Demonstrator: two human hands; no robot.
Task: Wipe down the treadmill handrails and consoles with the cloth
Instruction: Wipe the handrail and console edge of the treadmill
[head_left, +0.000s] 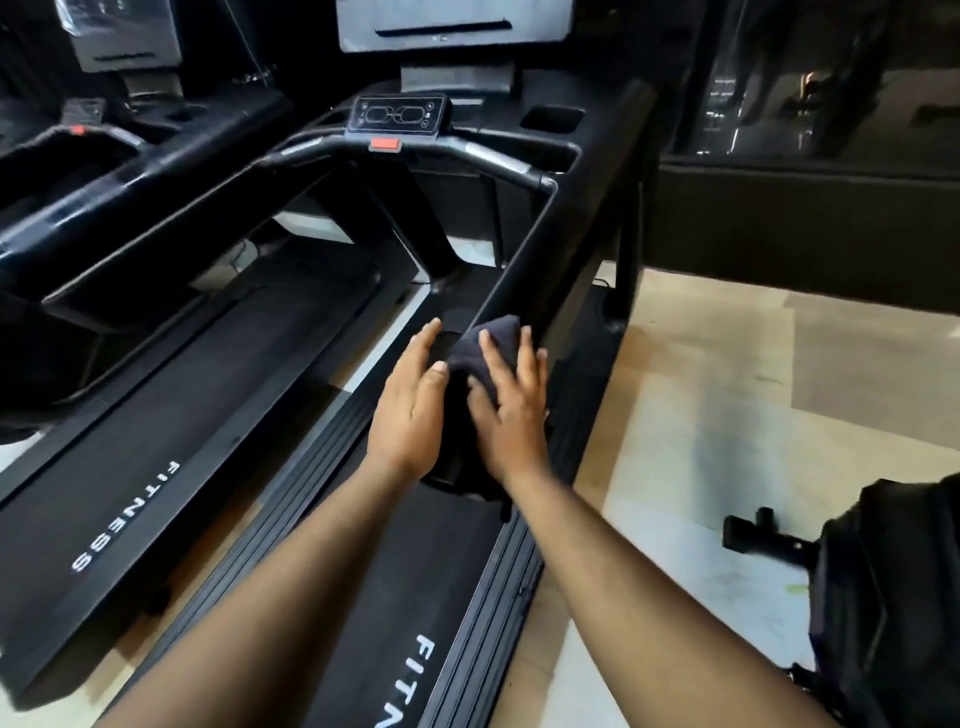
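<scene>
Risk first: cloth (485, 343) is bunched at the near end of the right handrail (540, 249), only loosely draped, so a fast stroke could let it slip off onto the belt (426, 597) or skip the rail's underside. Right hand (511, 410) lies flat on the cloth, fingers straight and spread, pressing rather than gripping. Left hand (410, 410) sits just beside it, fingers extended, thumb touching the cloth edge. Console (397, 118) and front grip bar (488, 156) well ahead, judged not yet wiped.
</scene>
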